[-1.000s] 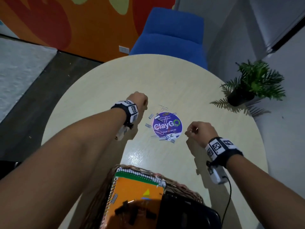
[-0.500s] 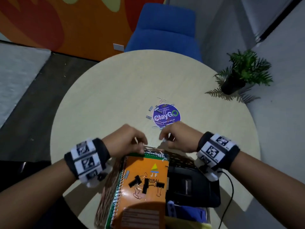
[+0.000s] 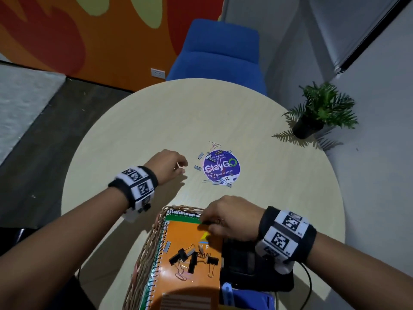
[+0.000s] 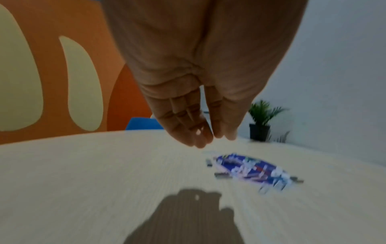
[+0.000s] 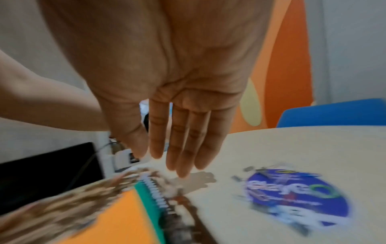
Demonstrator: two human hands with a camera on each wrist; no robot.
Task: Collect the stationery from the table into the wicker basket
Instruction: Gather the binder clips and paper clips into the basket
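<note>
A wicker basket [image 3: 145,249] sits at the table's near edge. It holds an orange spiral notebook [image 3: 201,287] with black binder clips [image 3: 192,260] and paper clips on its cover. Loose paper clips and staple strips [image 3: 199,167] lie scattered on and around a round purple sticker [image 3: 223,168] mid-table; they are blurred in the left wrist view [image 4: 250,170]. My left hand [image 3: 181,168] hovers just left of that pile, fingers hanging relaxed and holding nothing [image 4: 211,140]. My right hand [image 3: 207,222] is over the basket's far rim, its fingers straight and nothing in them [image 5: 167,161].
The round pale wooden table [image 3: 156,119] has a potted plant [image 3: 312,121] at its right edge. A blue chair [image 3: 219,52] stands behind it. A black object [image 3: 239,262] and something blue [image 3: 245,298] fill the basket's right side.
Both hands left the pile and came to the basket's far rim. Since then the left hand has gone back out beside the pile. The right hand stays over the basket with fingers spread.
</note>
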